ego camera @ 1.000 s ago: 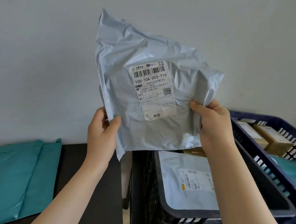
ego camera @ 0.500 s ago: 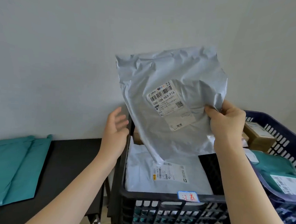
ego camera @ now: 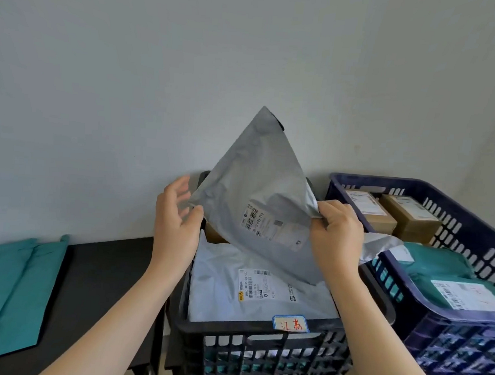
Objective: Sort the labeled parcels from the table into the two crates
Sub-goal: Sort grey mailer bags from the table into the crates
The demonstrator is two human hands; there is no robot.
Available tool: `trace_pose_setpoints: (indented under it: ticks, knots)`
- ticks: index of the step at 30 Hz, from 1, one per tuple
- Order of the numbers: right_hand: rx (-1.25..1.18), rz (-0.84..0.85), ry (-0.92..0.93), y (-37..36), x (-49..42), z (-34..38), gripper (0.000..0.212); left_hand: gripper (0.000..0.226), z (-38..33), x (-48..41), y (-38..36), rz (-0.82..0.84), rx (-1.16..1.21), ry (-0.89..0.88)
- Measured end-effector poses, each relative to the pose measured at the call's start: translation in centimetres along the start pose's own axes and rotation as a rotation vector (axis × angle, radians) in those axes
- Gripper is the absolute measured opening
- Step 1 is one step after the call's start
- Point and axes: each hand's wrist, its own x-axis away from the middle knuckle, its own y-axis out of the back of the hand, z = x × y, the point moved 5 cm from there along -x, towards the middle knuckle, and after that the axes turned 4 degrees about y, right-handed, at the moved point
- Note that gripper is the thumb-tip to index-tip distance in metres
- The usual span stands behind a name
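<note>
Black plastic crate (ego camera: 230, 329), with a handwritten tag on its near rim, sits directly below both hands, and a white labelled mailer (ego camera: 233, 289) lies flat inside it. Above that, the grey poly mailer (ego camera: 255, 188) has come down from eye level, where both hands held its label up a second ago. It now tilts over the crate, its low corner at or just above the white mailer. The right hand (ego camera: 336, 237) pinches its right edge. The left hand (ego camera: 176, 223), which had let go, is back at the left corner, fingers spread straight and thumb touching. The sorting choice looks made, and only the release remains. Right of the right hand, the blue crate (ego camera: 474, 200) holds cardboard boxes (ego camera: 408, 216). Left of the left hand, teal mailers (ego camera: 8, 287) wait on the table (ego camera: 103, 265).
</note>
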Motion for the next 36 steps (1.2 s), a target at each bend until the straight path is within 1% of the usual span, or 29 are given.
trace_pose_setpoints:
  ticks: [4, 8, 10, 13, 16, 17, 19, 22, 24, 25, 26, 28, 30, 31, 33, 34, 36]
  knots:
    - [0.017, 0.056, -0.043, 0.9, -1.8, -0.4, 0.017, 0.043, 0.7, -0.1, -0.5, 0.035, -0.017, 0.022]
    - [0.001, 0.142, -0.053, 1.7, -3.6, 0.1, 0.028, 0.043, 0.8, -0.2, -0.9, 0.056, -0.019, 0.029]
    - [0.004, 0.206, -0.074, 2.0, -4.4, 0.5, 0.028, 0.043, 0.7, -0.2, -1.1, 0.057, -0.024, 0.025]
    - [-0.024, 0.323, -0.144, 1.4, -5.8, 0.5, 0.036, 0.041, 0.7, -0.3, -1.2, 0.067, -0.046, 0.007]
    - [-0.021, 0.493, -0.197, -1.0, -6.3, -0.2, 0.033, 0.038, 0.5, -0.8, -1.6, 0.103, -0.121, -0.031]
    - [-0.012, 0.538, -0.208, -1.9, -6.2, -0.5, 0.031, 0.037, 0.6, -1.0, -1.9, 0.137, -0.174, -0.034]
    - [0.02, 0.62, -0.215, -3.7, -6.0, -0.9, 0.027, 0.038, 1.0, -1.3, -2.9, 0.259, -0.311, -0.019]
    - [0.063, 0.738, -0.159, -6.4, -4.9, -1.2, 0.023, 0.054, 3.2, -0.8, -4.7, 0.534, -0.591, 0.083]
    - [0.157, 0.802, -0.088, -7.9, -3.6, -1.7, 0.019, 0.063, 4.8, -0.1, -5.6, 0.682, -0.768, 0.129]
    - [0.217, 0.837, -0.056, -8.4, -2.9, -2.1, 0.024, 0.065, 5.2, 0.0, -5.9, 0.714, -0.833, 0.111]
    - [0.278, 0.878, -0.037, -8.7, -2.1, -2.7, 0.033, 0.065, 5.5, 0.1, -6.2, 0.722, -0.877, 0.08]
    - [0.365, 0.96, -0.034, -9.1, -0.6, -4.0, 0.059, 0.063, 6.2, 0.2, -7.0, 0.709, -0.943, 0.042]
    - [0.37, 1.073, -0.067, -9.3, 0.5, -5.1, 0.08, 0.058, 6.7, 0.4, -7.5, 0.676, -1.02, 0.024]
    - [0.35, 1.164, -0.104, -9.5, 1.2, -5.5, 0.087, 0.057, 6.8, 0.5, -7.6, 0.659, -1.054, 0.017]
    - [0.331, 1.361, -0.174, -9.7, 2.5, -6.4, 0.096, 0.055, 6.8, 0.4, -8.1, 0.655, -1.143, -0.024]
    - [0.352, 1.438, -0.182, -9.9, 3.3, -6.7, 0.098, 0.054, 6.8, 0.5, -8.3, 0.679, -1.212, -0.053]
    - [0.433, 1.525, -0.186, -10.0, 4.5, -7.4, 0.101, 0.048, 7.3, 1.1, -8.5, 0.78, -1.417, -0.082]
